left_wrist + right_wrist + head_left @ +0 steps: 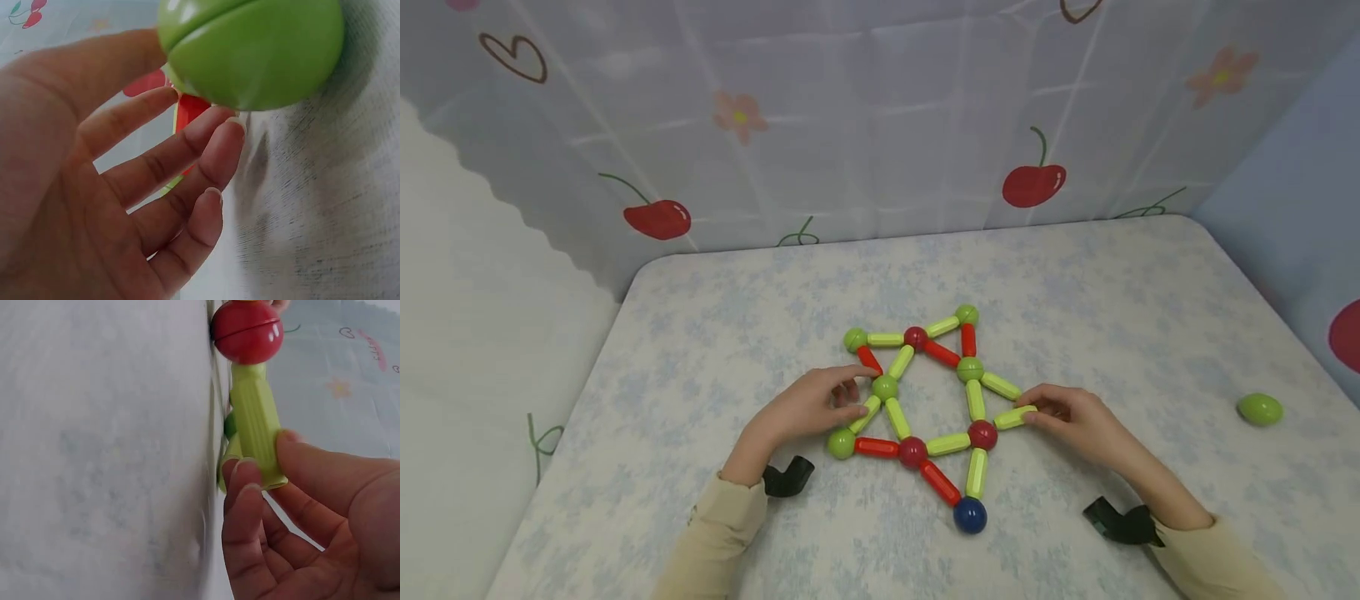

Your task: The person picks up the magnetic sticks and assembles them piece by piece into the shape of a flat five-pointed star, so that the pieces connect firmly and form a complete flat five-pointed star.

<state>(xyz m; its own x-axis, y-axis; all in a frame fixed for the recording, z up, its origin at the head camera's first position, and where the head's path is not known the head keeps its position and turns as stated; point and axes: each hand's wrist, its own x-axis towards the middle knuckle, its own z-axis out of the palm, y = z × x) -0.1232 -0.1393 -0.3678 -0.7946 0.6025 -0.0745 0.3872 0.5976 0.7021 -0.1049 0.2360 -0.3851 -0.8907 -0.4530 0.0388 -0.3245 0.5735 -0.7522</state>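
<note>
A flat, star-like figure of magnetic rods and balls lies mid-table in the head view. My right hand [1078,421] pinches the outer end of a light green rod [257,425], whose other end meets a red ball [982,435]. A second green rod [1002,386] slants from a green ball [970,369] towards those fingertips. On the left side, my left hand [812,404] reaches with index finger to a red rod [868,358] and thumb to a green rod [867,413], beside a green ball [885,387]. Its other fingers bend loosely, holding nothing.
A dark blue ball [970,516] forms the figure's near point. Far to the right lies a loose green oval piece [1260,409]. Black wrist cameras [1123,522] sit below both sleeves. A patterned curtain [880,125] hangs behind the table's back edge.
</note>
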